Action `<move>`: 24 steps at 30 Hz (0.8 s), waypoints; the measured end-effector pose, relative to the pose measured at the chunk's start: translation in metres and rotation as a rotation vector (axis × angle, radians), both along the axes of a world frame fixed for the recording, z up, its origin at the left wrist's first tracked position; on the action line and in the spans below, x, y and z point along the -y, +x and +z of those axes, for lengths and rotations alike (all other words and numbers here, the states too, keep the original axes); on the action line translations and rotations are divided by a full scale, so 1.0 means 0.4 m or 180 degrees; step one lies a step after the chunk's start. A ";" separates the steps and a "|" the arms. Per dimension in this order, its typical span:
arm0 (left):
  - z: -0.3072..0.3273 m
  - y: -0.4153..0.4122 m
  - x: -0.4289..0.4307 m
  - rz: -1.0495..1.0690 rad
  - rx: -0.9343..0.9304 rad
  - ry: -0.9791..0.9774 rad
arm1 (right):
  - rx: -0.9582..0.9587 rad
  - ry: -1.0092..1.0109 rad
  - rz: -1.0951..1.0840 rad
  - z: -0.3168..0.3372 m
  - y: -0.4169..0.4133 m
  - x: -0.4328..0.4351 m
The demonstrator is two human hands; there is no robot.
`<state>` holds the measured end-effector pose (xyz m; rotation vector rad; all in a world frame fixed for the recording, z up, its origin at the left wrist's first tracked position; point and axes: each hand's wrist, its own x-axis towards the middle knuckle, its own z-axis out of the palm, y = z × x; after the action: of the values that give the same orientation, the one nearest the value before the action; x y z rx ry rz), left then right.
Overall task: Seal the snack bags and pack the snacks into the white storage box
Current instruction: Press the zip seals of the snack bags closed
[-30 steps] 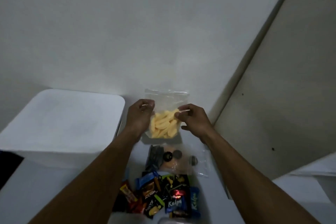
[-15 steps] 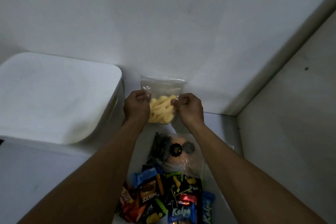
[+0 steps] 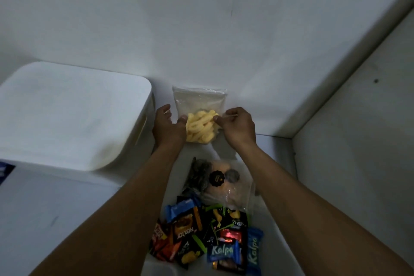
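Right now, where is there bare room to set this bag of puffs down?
Bare surface lies in front of the white box, left of the wrapper pile. From puff bag to pile, the middle is crowded.
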<state>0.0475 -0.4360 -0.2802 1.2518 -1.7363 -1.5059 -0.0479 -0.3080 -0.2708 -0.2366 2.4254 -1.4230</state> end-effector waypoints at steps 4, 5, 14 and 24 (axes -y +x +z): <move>0.023 0.058 -0.047 -0.0250 0.0157 -0.0367 | -0.0012 0.0298 0.0131 0.050 0.037 -0.059; 0.027 0.072 -0.060 -0.0449 0.0251 -0.0473 | -0.0016 0.0422 0.0194 0.060 0.051 -0.077; -0.014 0.129 -0.123 -0.2438 0.1356 -0.0796 | -0.0022 0.1622 0.0332 0.073 0.182 -0.226; -0.077 0.154 -0.156 -0.2336 0.1254 -0.0989 | 0.0501 0.0616 -0.0033 0.001 0.249 -0.253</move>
<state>0.1092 -0.3735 -0.3109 0.8140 -2.7783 -1.2997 0.0519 -0.2070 -0.2702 -0.0642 2.4154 -1.1537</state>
